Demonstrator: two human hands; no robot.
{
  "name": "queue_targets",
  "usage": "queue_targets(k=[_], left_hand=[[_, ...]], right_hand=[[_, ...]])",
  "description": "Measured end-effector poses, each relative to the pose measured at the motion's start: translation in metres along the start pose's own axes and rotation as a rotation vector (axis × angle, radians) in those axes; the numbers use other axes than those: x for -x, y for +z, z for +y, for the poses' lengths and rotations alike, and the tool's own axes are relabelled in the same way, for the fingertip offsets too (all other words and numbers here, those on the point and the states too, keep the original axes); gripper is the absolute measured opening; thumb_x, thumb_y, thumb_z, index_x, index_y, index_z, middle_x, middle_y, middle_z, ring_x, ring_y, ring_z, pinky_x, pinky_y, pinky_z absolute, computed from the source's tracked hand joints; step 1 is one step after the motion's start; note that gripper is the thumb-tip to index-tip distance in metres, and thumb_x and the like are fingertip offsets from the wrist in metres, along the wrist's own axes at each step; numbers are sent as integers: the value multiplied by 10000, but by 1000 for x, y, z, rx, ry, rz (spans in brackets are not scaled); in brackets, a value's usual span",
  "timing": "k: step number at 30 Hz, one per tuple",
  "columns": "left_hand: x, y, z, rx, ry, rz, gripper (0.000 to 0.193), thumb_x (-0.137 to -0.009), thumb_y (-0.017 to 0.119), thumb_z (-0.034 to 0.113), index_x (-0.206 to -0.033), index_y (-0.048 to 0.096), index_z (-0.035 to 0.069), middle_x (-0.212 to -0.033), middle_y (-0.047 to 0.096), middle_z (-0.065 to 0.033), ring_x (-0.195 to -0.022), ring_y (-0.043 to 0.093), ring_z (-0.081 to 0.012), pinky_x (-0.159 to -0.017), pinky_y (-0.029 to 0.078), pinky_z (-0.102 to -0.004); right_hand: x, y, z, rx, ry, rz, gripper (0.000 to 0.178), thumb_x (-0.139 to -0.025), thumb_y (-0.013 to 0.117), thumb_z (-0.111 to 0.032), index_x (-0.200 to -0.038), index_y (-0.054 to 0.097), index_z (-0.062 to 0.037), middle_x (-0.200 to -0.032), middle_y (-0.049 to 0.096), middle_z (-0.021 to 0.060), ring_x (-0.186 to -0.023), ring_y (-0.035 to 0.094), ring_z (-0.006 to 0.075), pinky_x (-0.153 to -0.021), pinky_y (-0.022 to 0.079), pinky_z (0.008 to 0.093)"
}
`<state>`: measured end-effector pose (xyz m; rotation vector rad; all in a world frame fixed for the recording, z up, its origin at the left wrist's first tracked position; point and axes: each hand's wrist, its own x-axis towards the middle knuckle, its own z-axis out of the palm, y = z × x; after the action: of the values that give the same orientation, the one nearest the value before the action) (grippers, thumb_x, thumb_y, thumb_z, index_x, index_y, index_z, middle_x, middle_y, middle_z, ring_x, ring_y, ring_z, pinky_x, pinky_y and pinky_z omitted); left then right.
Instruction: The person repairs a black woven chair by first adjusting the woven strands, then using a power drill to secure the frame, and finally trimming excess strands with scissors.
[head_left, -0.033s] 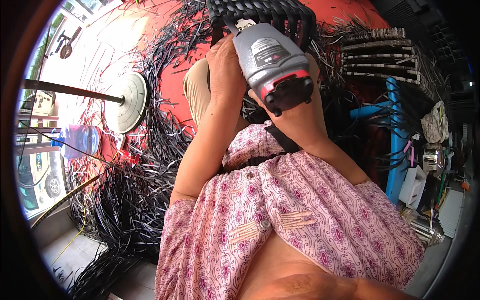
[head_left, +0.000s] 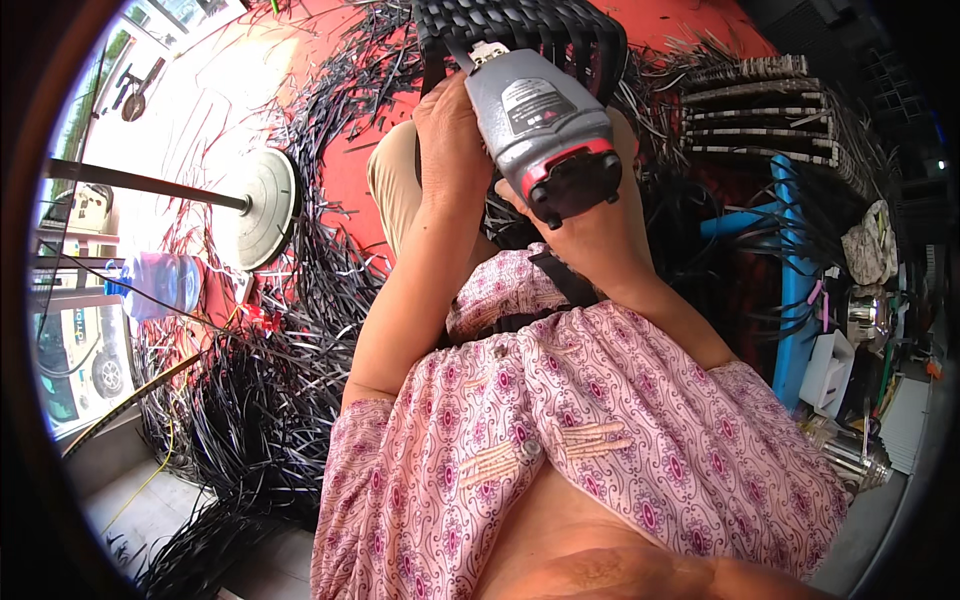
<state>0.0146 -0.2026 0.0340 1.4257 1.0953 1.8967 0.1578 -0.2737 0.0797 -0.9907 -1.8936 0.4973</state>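
Observation:
A grey and red power tool [head_left: 545, 105] with a black rear end hangs over my lap, its metal nose against a black woven basket [head_left: 520, 30]. My right hand [head_left: 560, 215] is wrapped round the tool from below; the tool's body covers most of its fingers. On the left side of the tool, my left hand [head_left: 447, 125] is closed at the basket's lower edge, where black strips come down. Its fingertips are partly hidden. The basket rests between my knees, and its far part runs out of the picture.
Loose black strips [head_left: 240, 420] lie heaped at the left. Beyond them are a round stand base [head_left: 265, 205] with a pole and a clear blue bottle [head_left: 165, 285]. At the right are a stack of striped woven pieces [head_left: 760, 115] and a blue frame [head_left: 792, 270].

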Motion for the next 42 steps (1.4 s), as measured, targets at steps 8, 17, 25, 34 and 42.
queue_targets(k=[8, 17, 25, 34, 42], left_hand=[[17, -7, 35, 280, -575, -29, 313, -1017, 582, 299, -1059, 713, 17, -696, 581, 41, -612, 554, -56, -587, 443, -182], [-16, -34, 66, 603, -868, -63, 731, -1046, 287, 590, -1107, 635, -50, -756, 656, -32, -581, 572, -113, -680, 530, -319], [-47, -13, 78, 499, -981, 10, 435, -1073, 429, 378, -1058, 645, 1, -835, 712, -29, -621, 639, -100, -805, 558, -331], [-17, -11, 67, 734, -968, 119, 251, -1050, 480, 166, -1137, 625, -19, -695, 537, 39, -547, 458, -76, -713, 542, -328], [-15, -26, 50, 429, -944, 96, 265, -1007, 512, 195, -963, 678, -8, -601, 528, 37, -500, 484, -88, -680, 552, -323]], right_hand=[[29, -17, 10, -403, 190, 57, 322, -785, 864, -221, -942, 680, -9, -857, 715, 58, -758, 674, 176, -701, 528, 327], [49, -33, 33, -428, 219, 13, 174, -897, 720, -90, -1006, 636, 17, -890, 656, 49, -816, 642, 136, -792, 556, 299], [43, -54, 25, -202, -73, 6, 136, -907, 710, -74, -976, 649, 26, -886, 676, 42, -824, 653, 116, -764, 546, 293], [46, -53, 36, -157, -108, -61, 165, -896, 725, -143, -964, 671, -2, -894, 713, 66, -803, 675, 160, -723, 538, 334], [28, -48, 16, -84, -271, 99, 236, -751, 864, -152, -855, 675, -56, -769, 691, 39, -655, 665, 195, -602, 531, 314]])
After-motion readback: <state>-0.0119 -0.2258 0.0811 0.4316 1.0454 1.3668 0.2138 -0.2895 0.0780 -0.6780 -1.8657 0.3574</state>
